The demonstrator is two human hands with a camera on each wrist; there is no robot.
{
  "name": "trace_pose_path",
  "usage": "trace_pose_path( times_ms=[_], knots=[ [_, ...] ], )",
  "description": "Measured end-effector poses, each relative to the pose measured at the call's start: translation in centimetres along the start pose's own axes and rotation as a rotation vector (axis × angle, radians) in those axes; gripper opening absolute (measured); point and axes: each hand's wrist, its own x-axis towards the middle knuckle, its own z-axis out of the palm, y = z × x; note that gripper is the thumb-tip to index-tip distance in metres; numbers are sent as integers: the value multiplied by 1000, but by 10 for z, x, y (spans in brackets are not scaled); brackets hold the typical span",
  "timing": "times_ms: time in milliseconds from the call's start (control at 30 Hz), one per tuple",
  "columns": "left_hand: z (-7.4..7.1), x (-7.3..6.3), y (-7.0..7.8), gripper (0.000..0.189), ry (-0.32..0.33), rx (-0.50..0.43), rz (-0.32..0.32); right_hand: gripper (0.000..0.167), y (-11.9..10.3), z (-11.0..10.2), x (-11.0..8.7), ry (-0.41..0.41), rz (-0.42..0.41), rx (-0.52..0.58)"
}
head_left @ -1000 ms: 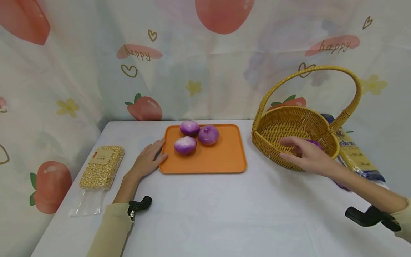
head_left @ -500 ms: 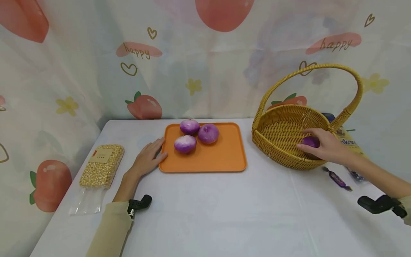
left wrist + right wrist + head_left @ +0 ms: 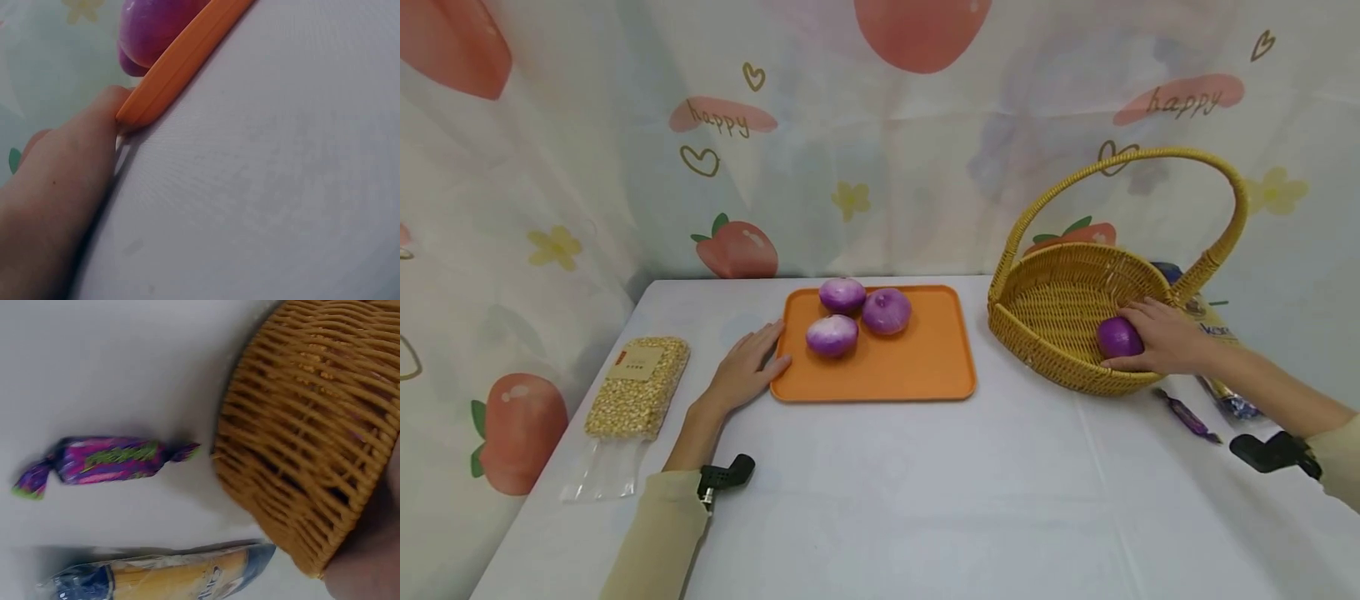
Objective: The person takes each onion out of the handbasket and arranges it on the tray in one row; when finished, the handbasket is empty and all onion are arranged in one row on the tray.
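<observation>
Inside the wicker basket (image 3: 1037, 350), my right hand (image 3: 1167, 335) grips a purple onion (image 3: 1118, 337) near the right wall, thumb at its near side and fingers over the top. In the right wrist view the basket side (image 3: 306, 419) hides the onion and most of the hand. My left hand (image 3: 747, 371) rests at the left edge of the orange tray (image 3: 917, 367), its fingers extended along the rim and its thumb touching it. Three more purple onions, among them a round one (image 3: 887, 312), lie grouped on the tray's left half.
A purple wrapped candy (image 3: 112, 459) lies in front of the basket. Beside the basket is a bag of spaghetti (image 3: 181, 575), partly behind my right arm. At the left lies a clear bag of yellow kernels (image 3: 638, 387). The tall basket handle (image 3: 1172, 154) arches above.
My right hand has moved rightward within the basket and now has its fingers round the onion, which sits slightly further left than half a second ago. The left hand has stayed at the tray.
</observation>
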Motion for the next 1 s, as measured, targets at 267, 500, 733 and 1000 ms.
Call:
trace_pose_path(
  times_ms=[267,500,733,1000],
  knots=[
    [1,-1,2,71,-15,-2,-6,64,2,6,8,-165,-26,178],
    [-1,0,1,70,-6,0,1,54,0,6,15,-104,-40,223],
    [-2,-1,2,71,-14,9,-14,51,-1,10,19,-32,-39,313],
    [0,1,2,71,-13,14,-18,61,-2,9,25,-75,50,355]
  ],
)
